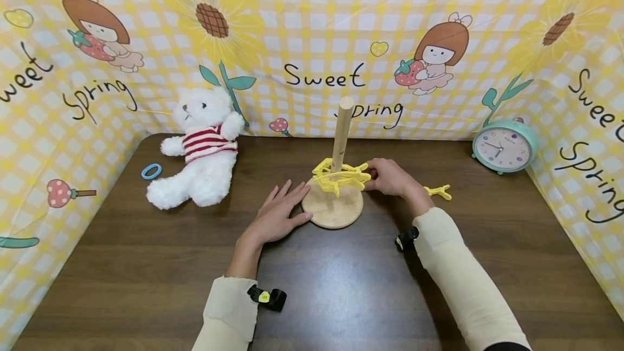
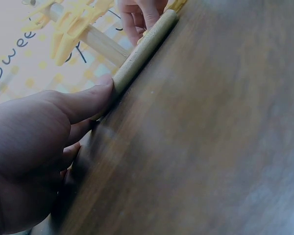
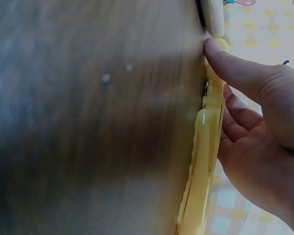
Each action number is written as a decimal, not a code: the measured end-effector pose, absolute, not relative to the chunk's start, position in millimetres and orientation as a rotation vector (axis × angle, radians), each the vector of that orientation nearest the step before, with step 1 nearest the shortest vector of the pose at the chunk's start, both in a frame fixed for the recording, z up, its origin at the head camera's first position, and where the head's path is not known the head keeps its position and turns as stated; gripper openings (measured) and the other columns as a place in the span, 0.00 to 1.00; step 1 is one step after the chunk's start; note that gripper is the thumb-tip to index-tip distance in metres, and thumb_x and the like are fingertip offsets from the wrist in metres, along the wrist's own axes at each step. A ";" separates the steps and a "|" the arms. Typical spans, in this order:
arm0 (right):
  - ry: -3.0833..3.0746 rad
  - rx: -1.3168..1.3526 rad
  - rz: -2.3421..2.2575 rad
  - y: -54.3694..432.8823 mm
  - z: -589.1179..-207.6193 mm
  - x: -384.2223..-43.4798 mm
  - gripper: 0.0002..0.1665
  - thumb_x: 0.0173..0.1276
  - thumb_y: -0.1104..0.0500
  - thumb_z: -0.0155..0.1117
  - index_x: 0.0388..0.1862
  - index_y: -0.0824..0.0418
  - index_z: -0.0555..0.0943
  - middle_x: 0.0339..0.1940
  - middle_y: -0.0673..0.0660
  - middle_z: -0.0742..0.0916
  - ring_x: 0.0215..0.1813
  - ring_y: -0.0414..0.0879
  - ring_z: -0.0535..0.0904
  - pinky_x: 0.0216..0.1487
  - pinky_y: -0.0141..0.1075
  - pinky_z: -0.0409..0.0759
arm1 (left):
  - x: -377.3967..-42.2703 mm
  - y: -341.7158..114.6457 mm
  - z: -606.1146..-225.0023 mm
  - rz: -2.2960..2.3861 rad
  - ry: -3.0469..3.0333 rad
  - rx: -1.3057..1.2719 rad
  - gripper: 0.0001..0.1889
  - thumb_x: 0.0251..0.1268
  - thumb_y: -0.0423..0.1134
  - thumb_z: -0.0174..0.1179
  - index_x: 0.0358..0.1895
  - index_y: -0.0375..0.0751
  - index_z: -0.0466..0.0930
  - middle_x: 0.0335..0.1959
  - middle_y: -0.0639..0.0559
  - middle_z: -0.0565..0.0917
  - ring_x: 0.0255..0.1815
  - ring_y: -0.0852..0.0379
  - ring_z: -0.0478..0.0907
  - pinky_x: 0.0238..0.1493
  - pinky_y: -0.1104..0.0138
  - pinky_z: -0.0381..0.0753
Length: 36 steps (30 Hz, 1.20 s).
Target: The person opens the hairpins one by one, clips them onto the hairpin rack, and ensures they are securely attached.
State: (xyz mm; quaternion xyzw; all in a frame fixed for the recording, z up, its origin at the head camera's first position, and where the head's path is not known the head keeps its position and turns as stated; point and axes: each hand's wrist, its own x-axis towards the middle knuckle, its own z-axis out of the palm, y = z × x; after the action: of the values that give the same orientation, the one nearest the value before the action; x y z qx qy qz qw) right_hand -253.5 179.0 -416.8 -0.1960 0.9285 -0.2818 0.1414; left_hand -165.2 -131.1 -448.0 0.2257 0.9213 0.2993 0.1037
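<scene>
Left fingers (image 1: pixel 294 197) straight against round wooden base (image 1: pixel 336 218), right fingers (image 3: pixel 241 115) pinching yellow piece (image 3: pixel 206 142), sleeved forearms (image 1: pixel 229 305) angled inward

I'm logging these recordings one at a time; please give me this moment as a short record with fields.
Left hand: touches the edge of the round pale wooden base
Right hand: pinches a long yellow plastic piece beside the base
Upright: pale wooden dowel on that base
Around dowel: branching yellow plastic frame, above the base
Left side: white plush bear in red-and-white striped shirt; light blue ring beside it
Right side: mint-green round clock
Surface: dark brown wood-grain table
</scene>
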 end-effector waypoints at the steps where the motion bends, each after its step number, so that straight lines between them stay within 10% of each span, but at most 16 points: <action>1: 2.676 -0.560 -0.822 179.3 -416.5 -253.3 0.16 0.65 0.62 0.74 0.50 0.65 0.84 0.37 0.57 0.85 0.37 0.48 0.77 0.43 0.41 0.76 | -165.1 -131.1 -448.0 0.883 2.716 0.662 0.37 0.77 0.53 0.56 0.81 0.46 0.55 0.81 0.47 0.56 0.83 0.46 0.39 0.79 0.52 0.30; 7: 2.699 -0.575 -0.843 182.7 -414.3 -252.1 0.11 0.67 0.62 0.73 0.45 0.65 0.83 0.42 0.60 0.87 0.43 0.52 0.82 0.47 0.46 0.81 | -165.8 -130.9 -448.1 0.888 2.718 0.669 0.37 0.77 0.53 0.56 0.81 0.45 0.55 0.81 0.46 0.56 0.83 0.45 0.39 0.79 0.51 0.30; 17: 2.786 -0.597 -1.003 191.7 -409.2 -250.7 0.28 0.71 0.65 0.68 0.69 0.68 0.76 0.54 0.66 0.85 0.53 0.58 0.82 0.55 0.52 0.80 | -167.9 -131.2 -449.9 0.879 2.722 0.666 0.36 0.77 0.53 0.56 0.82 0.46 0.55 0.81 0.47 0.56 0.83 0.46 0.38 0.79 0.52 0.30; 36: 3.005 -0.520 -1.364 198.7 -403.2 -243.8 0.27 0.64 0.54 0.76 0.59 0.64 0.83 0.38 0.60 0.86 0.40 0.52 0.83 0.42 0.46 0.82 | -165.7 -131.1 -449.7 0.880 2.715 0.662 0.37 0.77 0.53 0.56 0.82 0.46 0.55 0.81 0.47 0.56 0.83 0.46 0.38 0.79 0.51 0.30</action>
State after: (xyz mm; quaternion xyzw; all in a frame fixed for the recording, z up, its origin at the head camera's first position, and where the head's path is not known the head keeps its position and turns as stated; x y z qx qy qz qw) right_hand -243.8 198.7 -403.2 -0.1549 0.8950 -0.4062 -0.0995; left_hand -165.7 -131.1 -449.7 0.2246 0.9216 0.2985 0.1057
